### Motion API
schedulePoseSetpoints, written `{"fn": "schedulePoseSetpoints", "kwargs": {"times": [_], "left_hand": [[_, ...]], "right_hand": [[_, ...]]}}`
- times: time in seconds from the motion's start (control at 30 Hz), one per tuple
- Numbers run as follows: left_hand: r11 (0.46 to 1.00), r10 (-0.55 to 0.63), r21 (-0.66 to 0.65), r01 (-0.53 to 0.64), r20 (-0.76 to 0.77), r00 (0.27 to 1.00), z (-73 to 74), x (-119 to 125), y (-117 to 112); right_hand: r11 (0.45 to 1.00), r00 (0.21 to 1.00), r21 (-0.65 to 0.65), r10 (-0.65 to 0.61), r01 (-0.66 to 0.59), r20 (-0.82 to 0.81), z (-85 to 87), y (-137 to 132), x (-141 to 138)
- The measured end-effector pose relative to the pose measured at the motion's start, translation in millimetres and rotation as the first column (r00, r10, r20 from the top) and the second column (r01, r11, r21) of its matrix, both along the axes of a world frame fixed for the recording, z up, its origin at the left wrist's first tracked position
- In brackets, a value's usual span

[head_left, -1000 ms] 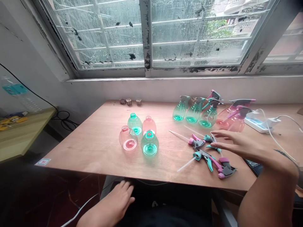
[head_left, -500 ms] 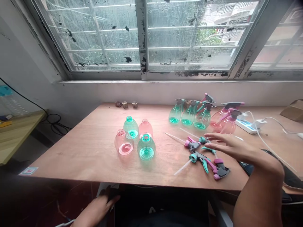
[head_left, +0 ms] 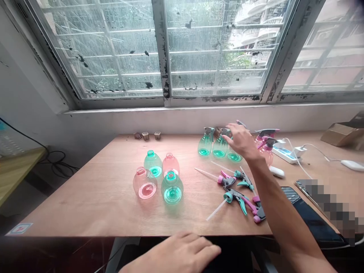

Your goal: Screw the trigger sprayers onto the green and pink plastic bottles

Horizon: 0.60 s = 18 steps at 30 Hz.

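Observation:
My right hand (head_left: 241,141) reaches over the row of green spray bottles (head_left: 204,145), fingers apart and thumb out to the left. It covers the head of the rightmost green spray bottle (head_left: 234,156); whether it touches is unclear. My left hand (head_left: 184,252) hovers by the table's front edge, holding nothing, its fingers extended and loosely bent. Two green open-necked bottles (head_left: 172,189) and two pink ones (head_left: 145,184) stand grouped left of centre without tops. Several loose spray heads (head_left: 235,194) with dip tubes lie below my right hand, partly behind the forearm.
Pink spray bottles (head_left: 266,153) stand right of the green ones. Beyond are a white power strip (head_left: 286,153) with cables, a cardboard box (head_left: 338,133) and a dark tablet (head_left: 309,216). Small brown cubes (head_left: 145,136) sit at the back edge, below the window.
My right hand has moved from above the loose spray heads back to the green spray bottles. My left hand has come up and right to the front edge. The view has shifted slightly.

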State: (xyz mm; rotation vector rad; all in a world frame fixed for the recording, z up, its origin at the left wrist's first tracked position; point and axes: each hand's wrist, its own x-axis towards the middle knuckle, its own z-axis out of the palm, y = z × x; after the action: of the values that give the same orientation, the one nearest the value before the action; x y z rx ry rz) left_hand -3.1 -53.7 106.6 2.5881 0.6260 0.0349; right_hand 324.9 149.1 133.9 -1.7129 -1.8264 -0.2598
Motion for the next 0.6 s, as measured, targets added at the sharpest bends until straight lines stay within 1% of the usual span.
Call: {"fn": "schedulePoseSetpoints", "kwargs": {"times": [0.03,0.07,0.1,0.17,0.27,0.37,0.47,0.6], "left_hand": [[1.0,-0.003,0.018,0.002,0.027,1.0,13.1,9.4,2.9],[0.999,-0.023,0.023,0.022,0.057,0.998,23.2,16.6,5.8],[1.0,-0.016,0.022,0.014,0.075,0.997,30.1,21.6,8.5],[1.0,0.0,0.01,-0.001,0.092,0.996,35.8,26.1,13.7],[1.0,0.026,-0.002,-0.026,0.085,0.996,31.6,24.2,20.5],[0.999,0.049,-0.004,-0.049,0.082,0.995,24.9,20.1,26.2],[0.994,0.111,-0.012,-0.111,0.074,0.991,21.3,16.6,31.7],[0.958,0.25,-0.125,-0.258,-0.082,0.965,16.8,8.5,44.6]], "right_hand": [[1.0,0.999,-0.017,-0.013,0.013,0.041,5.6,14.3,-2.7],[0.999,0.997,-0.042,-0.026,0.029,0.076,10.5,26.8,-5.4],[0.996,0.994,-0.073,-0.038,0.046,0.104,14.4,37.2,-8.2],[0.988,0.989,-0.14,-0.047,0.068,0.142,18.1,50.9,-14.1],[0.976,0.986,-0.202,-0.045,0.077,0.16,14.4,54.7,-22.9],[0.975,0.989,-0.202,-0.064,0.09,0.134,5.8,47.7,-29.6],[0.973,0.99,-0.184,-0.128,0.138,0.065,-2.6,39.8,-33.2],[0.971,0.979,-0.152,-0.196,0.187,-0.049,-10.3,21.8,-30.9]]}}
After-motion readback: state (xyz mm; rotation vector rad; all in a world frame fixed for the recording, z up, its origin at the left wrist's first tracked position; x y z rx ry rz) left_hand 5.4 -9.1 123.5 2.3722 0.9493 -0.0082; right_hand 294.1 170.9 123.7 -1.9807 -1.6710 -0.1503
